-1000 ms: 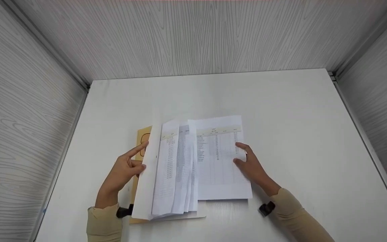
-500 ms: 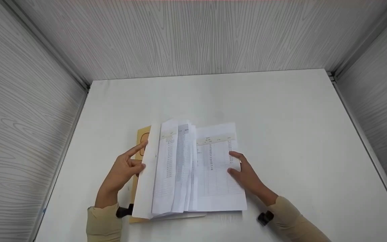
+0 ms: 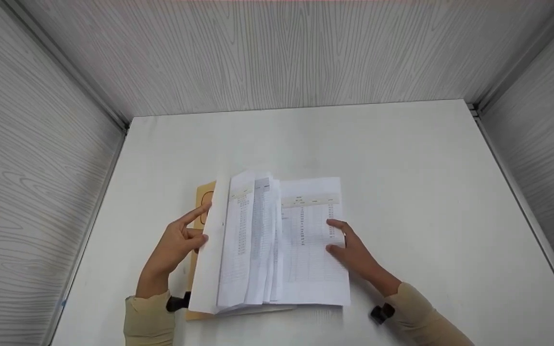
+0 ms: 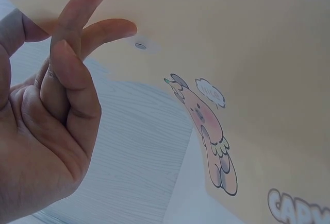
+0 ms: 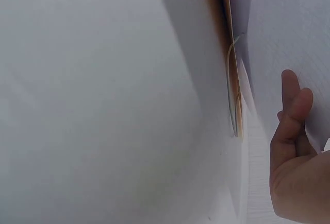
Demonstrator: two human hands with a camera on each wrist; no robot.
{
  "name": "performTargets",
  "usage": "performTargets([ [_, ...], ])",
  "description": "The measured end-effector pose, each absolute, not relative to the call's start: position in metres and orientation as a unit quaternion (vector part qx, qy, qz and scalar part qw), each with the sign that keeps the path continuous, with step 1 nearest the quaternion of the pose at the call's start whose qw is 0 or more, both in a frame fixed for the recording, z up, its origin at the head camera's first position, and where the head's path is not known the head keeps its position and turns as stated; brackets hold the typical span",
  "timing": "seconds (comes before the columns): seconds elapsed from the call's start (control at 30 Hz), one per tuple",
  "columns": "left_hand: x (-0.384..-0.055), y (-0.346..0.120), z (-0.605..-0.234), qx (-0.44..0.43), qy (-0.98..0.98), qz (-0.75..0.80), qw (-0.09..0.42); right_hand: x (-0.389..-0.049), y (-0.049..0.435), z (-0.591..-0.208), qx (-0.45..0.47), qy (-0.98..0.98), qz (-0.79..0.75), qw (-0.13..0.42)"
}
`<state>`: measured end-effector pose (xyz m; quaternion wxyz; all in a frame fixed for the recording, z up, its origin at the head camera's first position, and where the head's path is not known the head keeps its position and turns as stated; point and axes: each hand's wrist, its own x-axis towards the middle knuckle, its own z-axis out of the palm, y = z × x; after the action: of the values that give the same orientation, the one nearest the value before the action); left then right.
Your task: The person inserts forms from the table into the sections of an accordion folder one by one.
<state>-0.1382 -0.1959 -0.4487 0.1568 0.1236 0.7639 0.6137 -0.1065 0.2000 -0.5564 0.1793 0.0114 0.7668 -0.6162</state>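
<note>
My left hand (image 3: 173,242) pinches the raised white flap (image 3: 208,269) of a yellow document folder (image 3: 193,274) between thumb and index finger. Its outer side in the left wrist view is tan, with a cartoon animal (image 4: 206,126) and a metal snap (image 4: 140,46). Several printed sheets (image 3: 238,230) stand fanned inside the folder. From the right, my right hand (image 3: 361,257) grips the edge of another printed sheet (image 3: 310,269), thumb on its face. That sheet's left part is hidden behind the fanned pages. A thin pale cord (image 5: 229,82) loops at the folder's edge in the right wrist view.
The white table (image 3: 416,192) stretches behind and to both sides of the folder. Wood-grain panels rise at the back (image 3: 277,53), left (image 3: 31,168) and right (image 3: 546,158). Black wrist cameras show at the left wrist (image 3: 178,302) and right wrist (image 3: 381,313).
The right hand has brought its sheet toward me and a little left, so its lower edge now lies about level with the folder's. The left hand has stayed in place on the flap.
</note>
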Motion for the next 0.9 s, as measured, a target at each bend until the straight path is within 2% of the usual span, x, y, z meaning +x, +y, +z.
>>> performTargets([
  [0.33,-0.138,-0.197,-0.449,0.144,0.759,0.615,0.159,-0.112,0.19,-0.551,0.004,0.776,-0.601,0.191],
  [0.6,-0.138,-0.196,-0.447,0.155,0.746,0.628,0.158,-0.126,0.177,-0.558,-0.018,0.782,-0.608,0.138],
  [0.9,-0.136,-0.194,-0.45,0.131,0.764,0.612,0.155,-0.128,0.179,-0.568,0.015,0.791,-0.602,0.109],
])
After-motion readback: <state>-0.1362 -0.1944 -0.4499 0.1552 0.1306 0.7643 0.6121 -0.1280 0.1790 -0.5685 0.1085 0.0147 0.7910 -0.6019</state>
